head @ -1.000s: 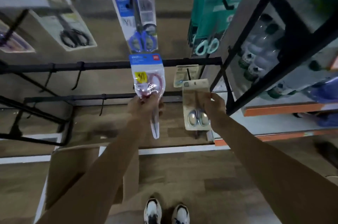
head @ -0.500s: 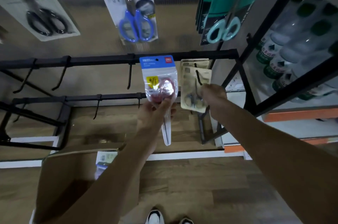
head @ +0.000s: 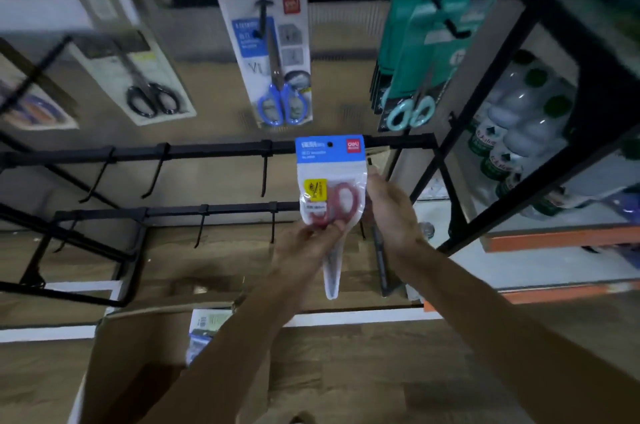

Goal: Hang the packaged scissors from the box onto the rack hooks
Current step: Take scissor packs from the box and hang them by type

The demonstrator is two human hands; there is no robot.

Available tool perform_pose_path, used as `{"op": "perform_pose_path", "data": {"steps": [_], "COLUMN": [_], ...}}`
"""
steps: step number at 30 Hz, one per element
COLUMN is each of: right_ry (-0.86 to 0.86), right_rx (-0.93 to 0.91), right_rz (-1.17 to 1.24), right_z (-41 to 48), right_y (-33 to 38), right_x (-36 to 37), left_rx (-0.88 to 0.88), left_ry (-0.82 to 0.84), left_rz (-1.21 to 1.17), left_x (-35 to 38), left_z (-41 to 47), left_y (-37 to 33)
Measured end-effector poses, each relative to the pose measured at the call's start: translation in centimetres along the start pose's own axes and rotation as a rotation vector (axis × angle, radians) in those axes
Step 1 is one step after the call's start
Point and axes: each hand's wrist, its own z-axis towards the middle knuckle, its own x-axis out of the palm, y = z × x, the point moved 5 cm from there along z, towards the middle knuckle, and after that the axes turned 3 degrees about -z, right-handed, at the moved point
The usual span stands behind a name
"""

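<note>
A clear pack of red-handled scissors [head: 330,195] with a blue header stands upright in front of the middle rack rail [head: 207,151]. My left hand [head: 308,245] pinches its lower part, below the handles. My right hand [head: 391,212] lies along the pack's right edge with its fingers fairly straight, touching it. The header's hang hole sits level with the rail, to the right of an empty hook [head: 265,174]. The cardboard box [head: 145,354] stands on the floor at lower left, with more packs [head: 204,325] inside.
Blue-handled scissors [head: 277,77], teal scissors [head: 415,77] and black scissors [head: 149,91] hang on the top rail. Several empty hooks [head: 156,170] line the middle and lower rail [head: 239,208]. A black shelf frame with bottles [head: 512,132] stands at the right.
My right hand has left the beige pack hanging at the rail's right end and come to the red pack's edge. My left hand has carried the red pack rightward to the rail.
</note>
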Motion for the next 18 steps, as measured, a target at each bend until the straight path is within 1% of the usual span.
{"op": "perform_pose_path", "data": {"steps": [1, 3, 6, 9, 12, 13, 16, 18], "right_ry": [0.031, 0.021, 0.052, 0.022, -0.023, -0.026, -0.06, -0.094], "right_rx": [-0.019, -0.016, -0.004, -0.175, -0.233, -0.26, -0.302, -0.346], "right_rz": [0.064, 0.154, 0.242, 0.133, 0.1, 0.099, 0.106, 0.104], "right_z": [-0.9, -2.8, -6.1, -11.2, -15.7, -16.9, -19.3, -20.2], "right_y": [1.1, 3.9, 9.0, 15.2, 20.2, 22.3, 27.4, 31.4], "right_x": [0.0, -0.9, -2.7, -4.5, -6.5, -7.1, -9.2, -10.6], "left_rx": [-0.007, -0.02, -0.048, 0.006, 0.043, 0.074, 0.176, 0.296], "left_ry": [0.019, 0.057, 0.141, 0.12, 0.171, 0.174, 0.108, 0.041], "left_rz": [0.012, -0.007, 0.118, 0.249, 0.233, 0.232, 0.28, 0.423], "left_x": [0.1, 0.6, 2.4, 2.9, 3.0, 3.1, 3.1, 3.1], "left_z": [-0.8, -2.8, -6.9, -10.8, -13.8, -14.8, -17.8, -18.6], "left_y": [-1.3, -4.2, -9.1, -13.2, -17.5, -19.9, -27.1, -31.2]}}
